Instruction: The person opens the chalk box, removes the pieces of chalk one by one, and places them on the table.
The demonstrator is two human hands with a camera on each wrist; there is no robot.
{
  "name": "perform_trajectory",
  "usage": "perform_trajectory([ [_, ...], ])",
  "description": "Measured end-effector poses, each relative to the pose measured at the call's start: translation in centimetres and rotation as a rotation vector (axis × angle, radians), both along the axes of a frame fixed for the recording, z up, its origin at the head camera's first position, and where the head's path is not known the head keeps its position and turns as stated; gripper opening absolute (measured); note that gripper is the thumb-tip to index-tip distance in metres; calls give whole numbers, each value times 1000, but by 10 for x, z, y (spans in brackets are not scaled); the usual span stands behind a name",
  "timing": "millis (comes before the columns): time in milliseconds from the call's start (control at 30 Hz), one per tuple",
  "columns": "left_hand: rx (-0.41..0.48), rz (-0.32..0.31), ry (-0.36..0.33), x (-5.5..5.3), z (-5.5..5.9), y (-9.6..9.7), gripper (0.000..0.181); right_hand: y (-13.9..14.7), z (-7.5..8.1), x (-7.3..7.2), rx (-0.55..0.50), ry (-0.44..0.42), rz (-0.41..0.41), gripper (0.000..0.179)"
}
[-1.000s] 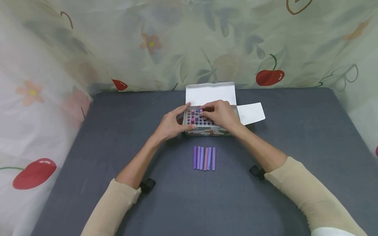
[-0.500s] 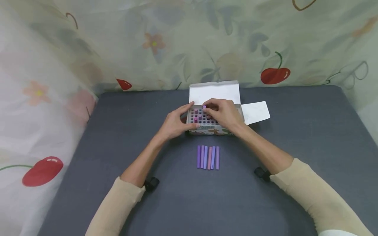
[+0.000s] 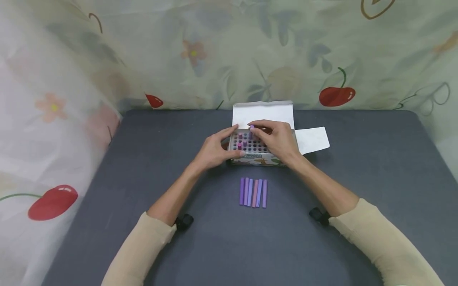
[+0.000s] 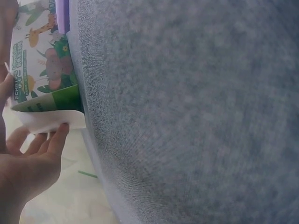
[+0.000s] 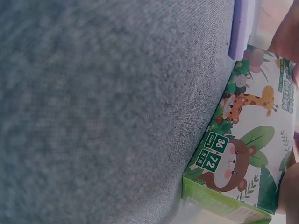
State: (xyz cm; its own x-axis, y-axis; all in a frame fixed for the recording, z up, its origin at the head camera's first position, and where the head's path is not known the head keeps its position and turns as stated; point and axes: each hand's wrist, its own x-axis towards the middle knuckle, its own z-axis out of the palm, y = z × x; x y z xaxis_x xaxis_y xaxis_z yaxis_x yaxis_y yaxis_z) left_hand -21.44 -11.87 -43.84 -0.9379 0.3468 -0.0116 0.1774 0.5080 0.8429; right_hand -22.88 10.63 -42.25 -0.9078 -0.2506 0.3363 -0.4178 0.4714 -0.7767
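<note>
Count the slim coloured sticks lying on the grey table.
6, side by side in front of the open printed cardboard box: from left, dark purple stick, mauve stick, pale lavender stick, pink stick, blue-violet stick, light purple stick. None seems hidden.

Box (image 5: 250,126) is carrying the legible print on its near side. Toward the right end, a green label (image 5: 217,141) is reading "36 Colors"; second label (image 5: 208,160), just right, is showing "72". Toward the left end, lettering (image 4: 17,77) is starting "ECH", rest blurring.
</note>
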Motion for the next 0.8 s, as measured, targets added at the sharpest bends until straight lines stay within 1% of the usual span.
perform_trajectory([
  [100, 0, -2, -6, 0, 0, 0, 87, 1, 0, 0, -100, 21, 8, 22],
  [233, -1, -3, -9, -1, 0, 0, 87, 4, 0, -1, -246, 19, 37, 23],
  [333, 0, 1, -7, -1, 0, -1, 87, 5, 1, -1, -306, 15, 48, 23],
  [400, 4, 4, -6, -1, 0, -1, 87, 3, 9, 3, -328, 1, 55, 23],
  [567, 9, 5, -7, -1, 0, -2, 87, 1, 35, 22, -362, -49, 62, 23],
  [600, 10, 7, -9, -1, 0, -2, 87, 2, 36, 23, -371, -59, 66, 23],
  [800, 20, 10, -19, -1, 2, -3, 87, 14, 20, 18, -398, -137, 71, 25],
])
